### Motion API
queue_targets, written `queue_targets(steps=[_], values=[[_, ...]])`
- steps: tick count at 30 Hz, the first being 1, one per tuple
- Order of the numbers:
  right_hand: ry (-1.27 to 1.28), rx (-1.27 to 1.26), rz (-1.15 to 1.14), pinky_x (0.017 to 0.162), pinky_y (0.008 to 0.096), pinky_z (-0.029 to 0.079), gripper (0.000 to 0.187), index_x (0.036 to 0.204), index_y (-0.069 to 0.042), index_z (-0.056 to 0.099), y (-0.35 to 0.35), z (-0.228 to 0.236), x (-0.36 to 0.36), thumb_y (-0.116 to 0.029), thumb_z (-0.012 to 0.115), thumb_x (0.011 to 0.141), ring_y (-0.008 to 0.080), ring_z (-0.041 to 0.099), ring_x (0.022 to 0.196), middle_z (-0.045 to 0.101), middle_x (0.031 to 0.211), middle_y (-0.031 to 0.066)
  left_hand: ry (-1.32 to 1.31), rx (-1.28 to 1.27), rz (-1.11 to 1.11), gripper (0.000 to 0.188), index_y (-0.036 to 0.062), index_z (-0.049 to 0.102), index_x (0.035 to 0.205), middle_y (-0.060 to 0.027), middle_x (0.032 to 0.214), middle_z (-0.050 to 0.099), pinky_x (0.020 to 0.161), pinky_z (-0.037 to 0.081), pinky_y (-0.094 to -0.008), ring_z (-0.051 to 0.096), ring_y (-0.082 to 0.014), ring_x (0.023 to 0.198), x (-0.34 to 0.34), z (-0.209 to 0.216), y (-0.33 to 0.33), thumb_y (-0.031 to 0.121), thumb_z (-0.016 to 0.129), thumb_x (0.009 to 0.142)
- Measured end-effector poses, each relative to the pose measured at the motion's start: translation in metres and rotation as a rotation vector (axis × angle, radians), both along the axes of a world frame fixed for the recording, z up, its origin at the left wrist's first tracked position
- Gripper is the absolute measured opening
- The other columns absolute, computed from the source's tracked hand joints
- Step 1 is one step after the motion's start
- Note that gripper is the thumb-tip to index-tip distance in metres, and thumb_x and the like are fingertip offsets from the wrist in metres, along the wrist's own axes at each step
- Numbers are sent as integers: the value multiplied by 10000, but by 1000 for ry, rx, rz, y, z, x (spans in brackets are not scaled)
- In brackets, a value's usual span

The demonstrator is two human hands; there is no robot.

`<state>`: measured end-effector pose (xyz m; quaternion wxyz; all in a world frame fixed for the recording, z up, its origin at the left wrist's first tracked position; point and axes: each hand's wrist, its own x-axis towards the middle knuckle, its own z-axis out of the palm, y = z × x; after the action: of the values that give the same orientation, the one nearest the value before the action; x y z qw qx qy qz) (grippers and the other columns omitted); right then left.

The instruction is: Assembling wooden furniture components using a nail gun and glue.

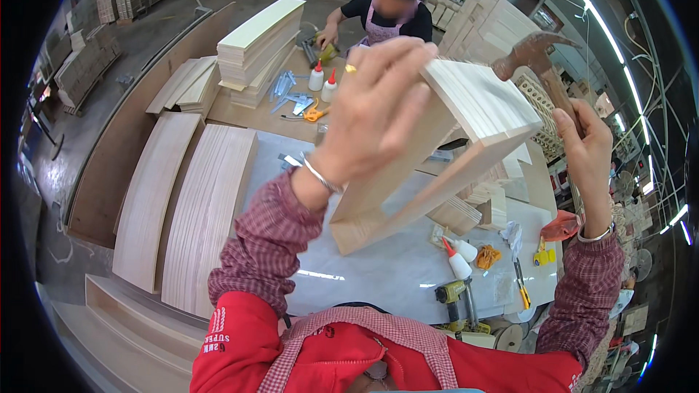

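Observation:
In my right hand [588, 147] is a claw hammer [535, 54] with a rusty head and a wooden handle. Its head is close to the upper end of a pale wooden box frame [484, 102], which stands on end on the table. Whether hammer and wood touch is hard to tell. My left hand [371, 113], blurred by motion, is beside the frame's upper left corner with its fingers bent; their grip on the wood cannot be made out. A yellow bit shows on one finger.
Long wooden boxes [207, 211] lie at left, and stacked boards [258, 36] stand behind them. Glue bottles [459, 262], a nail gun [457, 295] and a utility knife [522, 287] lie at right. Across the table a co-worker [393, 11] handles another nail gun [324, 51].

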<state>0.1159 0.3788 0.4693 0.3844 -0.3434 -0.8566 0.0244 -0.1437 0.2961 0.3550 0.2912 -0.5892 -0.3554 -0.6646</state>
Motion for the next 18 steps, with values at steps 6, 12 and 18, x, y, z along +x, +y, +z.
queue_targets(steps=[6, 12, 18], values=[[49, -82, -63, 553, 212, 332, 147, 945, -3, 630, 4, -6, 24, -136, 608, 885, 87, 427, 607, 554, 699, -4, 133, -199, 19, 291, 51, 623, 1074, -95, 1089, 582, 771, 478, -318, 562, -223, 870, -14, 3, 9, 22, 614, 784], [116, -138, -148, 560, 209, 333, 155, 945, 3, 628, 1, -12, 49, -142, 605, 891, 85, 426, 611, 549, 696, -5, 26, -194, -30, 330, 42, 616, 1042, -90, 1052, 570, 713, 488, -282, 566, -210, 836, 0, 1, 10, -86, 608, 738], [139, -124, -173, 567, 207, 338, 168, 953, 3, 629, 0, -25, 75, -152, 607, 895, 82, 435, 616, 549, 691, -7, 59, -164, 66, 311, 40, 611, 1022, -84, 1045, 568, 673, 496, -262, 566, -187, 808, 3, -3, 13, -98, 612, 744]])
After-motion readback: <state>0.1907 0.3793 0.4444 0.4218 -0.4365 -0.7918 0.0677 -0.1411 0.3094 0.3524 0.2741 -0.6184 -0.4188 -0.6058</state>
